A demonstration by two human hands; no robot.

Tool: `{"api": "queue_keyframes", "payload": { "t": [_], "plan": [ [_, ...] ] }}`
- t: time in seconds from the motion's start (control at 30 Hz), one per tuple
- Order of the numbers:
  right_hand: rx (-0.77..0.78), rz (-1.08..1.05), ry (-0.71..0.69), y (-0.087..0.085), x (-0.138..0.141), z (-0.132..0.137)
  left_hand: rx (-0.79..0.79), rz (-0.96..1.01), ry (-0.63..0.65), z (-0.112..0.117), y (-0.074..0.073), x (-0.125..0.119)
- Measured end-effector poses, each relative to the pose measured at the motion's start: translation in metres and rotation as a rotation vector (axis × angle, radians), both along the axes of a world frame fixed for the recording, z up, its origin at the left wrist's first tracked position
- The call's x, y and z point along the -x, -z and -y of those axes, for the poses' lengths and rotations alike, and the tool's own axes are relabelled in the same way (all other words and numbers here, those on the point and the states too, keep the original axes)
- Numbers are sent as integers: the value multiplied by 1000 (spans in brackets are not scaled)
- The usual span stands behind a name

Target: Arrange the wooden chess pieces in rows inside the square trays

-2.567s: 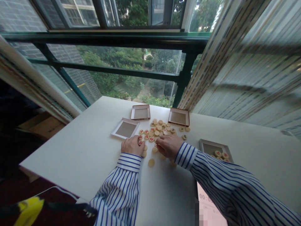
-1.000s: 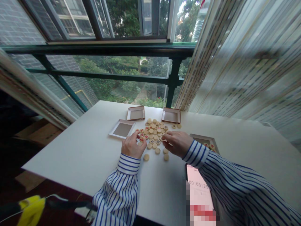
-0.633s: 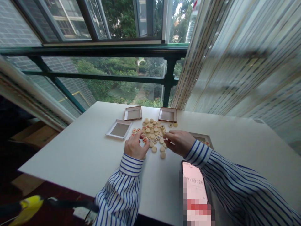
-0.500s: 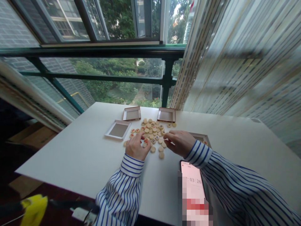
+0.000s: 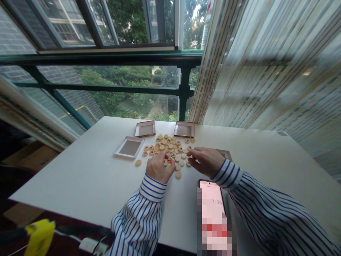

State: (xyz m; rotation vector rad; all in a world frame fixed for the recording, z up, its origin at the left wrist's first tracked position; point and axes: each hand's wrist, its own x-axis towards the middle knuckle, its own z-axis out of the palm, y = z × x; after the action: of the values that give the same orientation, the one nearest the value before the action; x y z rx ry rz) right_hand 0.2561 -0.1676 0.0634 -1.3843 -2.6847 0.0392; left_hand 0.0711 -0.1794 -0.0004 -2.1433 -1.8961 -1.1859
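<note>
1. Your white worktop (image 5: pixel 87 174) spreads beneath both hands; beyond them rise a dark green railing (image 5: pixel 112 58) and a window, with shrubs and a brick wall outside. A striped curtain (image 5: pixel 266 74) hangs beyond and right of your right hand.
2. Your left hand (image 5: pixel 159 168) pinches a red-marked disc (image 5: pixel 169 161) between thumb and fingertips. Your right hand (image 5: pixel 208 160) has its fingers curled near a black-marked disc (image 5: pixel 189 148); you cannot tell whether it holds anything.
3. The heap of discs (image 5: pixel 166 143) lies just beyond your left hand, spilling into the space between both hands. A lone plain disc (image 5: pixel 138 163) sits just left of the left hand.
4. A white-rimmed tray (image 5: pixel 129 147) lies left of and beyond your left hand; two brown-edged trays (image 5: pixel 145 129) (image 5: pixel 184 129) stand past the heap. Your right hand and forearm partly cover another tray (image 5: pixel 226 155).
5. A phone (image 5: pixel 211 209) lies nearer you than the right hand, beside that sleeve.
6. Left of your left hand, the worktop runs to a slanting edge; rightward, it extends well past your right hand.
</note>
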Motion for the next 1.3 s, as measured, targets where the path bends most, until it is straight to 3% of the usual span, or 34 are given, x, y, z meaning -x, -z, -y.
{"api": "queue_keyframes", "payload": {
  "t": [1.3],
  "plan": [
    [32, -125, 135, 0, -50, 7, -9, 0, 211, 2, -8, -51]
  ]
}}
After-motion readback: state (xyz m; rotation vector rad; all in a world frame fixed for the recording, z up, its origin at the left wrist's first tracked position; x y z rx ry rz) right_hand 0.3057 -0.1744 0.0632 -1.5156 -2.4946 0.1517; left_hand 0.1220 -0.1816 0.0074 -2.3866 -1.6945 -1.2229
